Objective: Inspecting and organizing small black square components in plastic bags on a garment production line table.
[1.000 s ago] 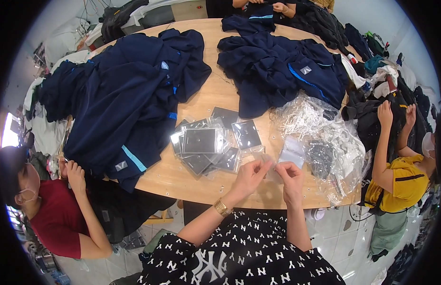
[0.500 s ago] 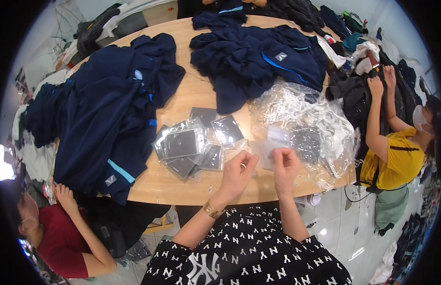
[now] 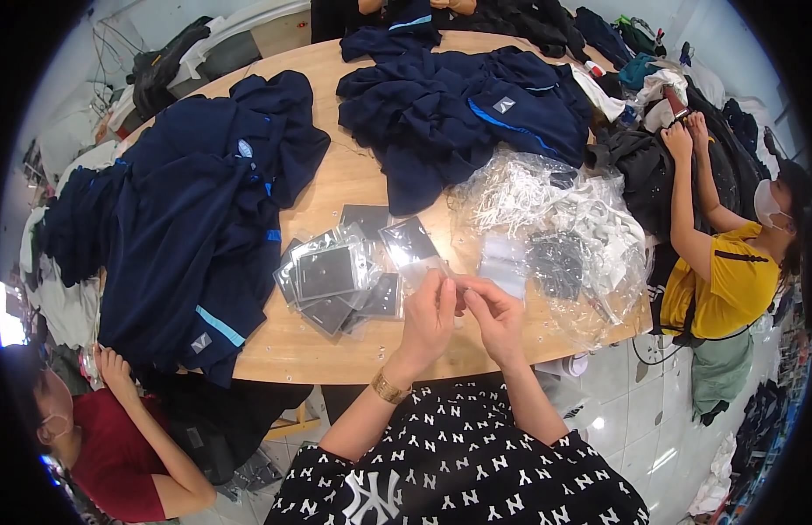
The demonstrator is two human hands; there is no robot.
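Both hands are together over the near middle of the table, fingertips almost meeting. My left hand [image 3: 430,317], with a gold watch [image 3: 388,386] on its wrist, is closed in a pinch. My right hand [image 3: 495,319] is also closed, thumb against the fingers; whatever lies between the fingertips is too small or hidden to name. Just left of them spreads a pile of dark square pieces in clear plastic sleeves [image 3: 327,271], with one sleeve [image 3: 409,241] right beyond my left fingers. To the right of my hands lies a whitish translucent packet [image 3: 502,262].
A large clear plastic bag [image 3: 629,254] with white cords and dark pieces fills the table's right side. Navy garments [image 3: 187,219] cover the left, and another navy heap [image 3: 423,122] lies at the back. People in red [image 3: 117,446] and yellow [image 3: 717,289] work at either side.
My right hand has moved left to meet my left hand, which has shifted only slightly. The whitish packet now shows more fully. The person in yellow has moved their hands leftward.
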